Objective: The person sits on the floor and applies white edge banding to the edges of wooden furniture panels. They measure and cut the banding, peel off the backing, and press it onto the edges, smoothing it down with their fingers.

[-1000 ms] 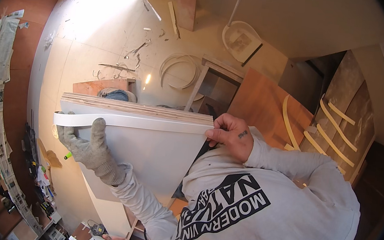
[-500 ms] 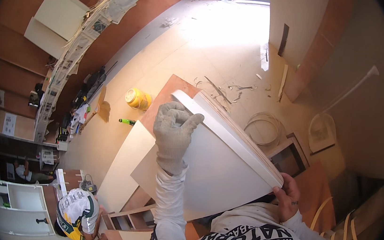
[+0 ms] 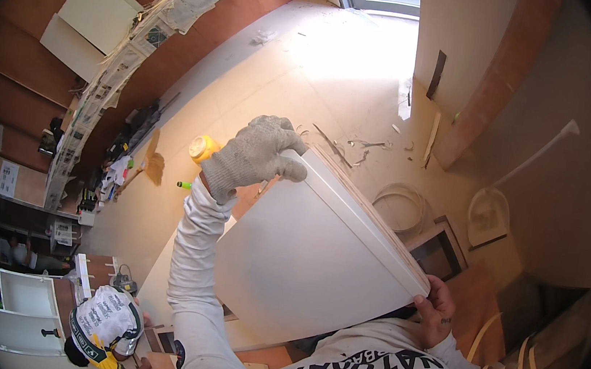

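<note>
A large white panel (image 3: 287, 256) lies tilted in front of me, on top of other boards. Along its right edge runs a narrow white edging strip (image 3: 360, 225). My left hand (image 3: 259, 153), in a grey knit glove, is closed over the far end of the strip at the panel's corner, its thumb on the near side. My bare right hand (image 3: 436, 308) pinches the strip's near end at the panel's right corner, thumb on top and fingers round the outer side. The left fingertips are partly hidden behind the corner.
A yellow container (image 3: 203, 148) stands beyond my left hand. On the floor to the right lie a coil of pale strip (image 3: 400, 209), a dark-centred frame (image 3: 441, 252) and a dustpan (image 3: 488, 217). Scraps (image 3: 365, 149) litter the floor ahead. Another person (image 3: 104, 327) works at lower left.
My left hand has moved forward and left to the panel's far corner. The strip's far end, which stood curled up, now lies along the edge under the glove. The right hand still holds the near end.
</note>
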Demonstrator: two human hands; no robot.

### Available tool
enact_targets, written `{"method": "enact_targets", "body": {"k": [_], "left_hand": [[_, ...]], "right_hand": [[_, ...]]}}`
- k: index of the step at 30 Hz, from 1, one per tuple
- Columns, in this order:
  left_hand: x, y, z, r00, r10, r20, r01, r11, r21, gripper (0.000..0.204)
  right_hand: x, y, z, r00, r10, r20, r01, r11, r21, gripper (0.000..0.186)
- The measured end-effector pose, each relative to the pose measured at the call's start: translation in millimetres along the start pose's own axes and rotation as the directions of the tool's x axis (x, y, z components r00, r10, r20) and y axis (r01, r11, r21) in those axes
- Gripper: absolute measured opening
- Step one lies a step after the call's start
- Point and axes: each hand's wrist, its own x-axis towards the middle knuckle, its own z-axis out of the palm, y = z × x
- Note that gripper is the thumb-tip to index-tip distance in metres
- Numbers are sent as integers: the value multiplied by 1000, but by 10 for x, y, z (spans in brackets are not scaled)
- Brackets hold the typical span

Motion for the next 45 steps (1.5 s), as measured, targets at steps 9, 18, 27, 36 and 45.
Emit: {"method": "enact_targets", "body": {"k": [9,18,27,36,45], "left_hand": [[137,139,-242,994,68,84,-78,989,127,17],[254,212,-342,976,-6,219,-13,996,83,20],[358,175,-441,949,109,295,-157,977,143,20],[318,256,-236,974,-14,228,-9,995,97,14],[356,331,-272,973,50,225,-81,988,131,16]], "right_hand": [[-16,-86,50,1000,21,3,-21,1000,-22,43],[-5,-7,-18,1000,15,-16,-16,997,-70,43],[-48,-51,50,999,9,-33,-9,1000,-12,44],[-56,-24,-1,977,59,-207,-82,991,-105,40],[-76,72,-14,981,4,-196,-28,993,-118,35]]}}
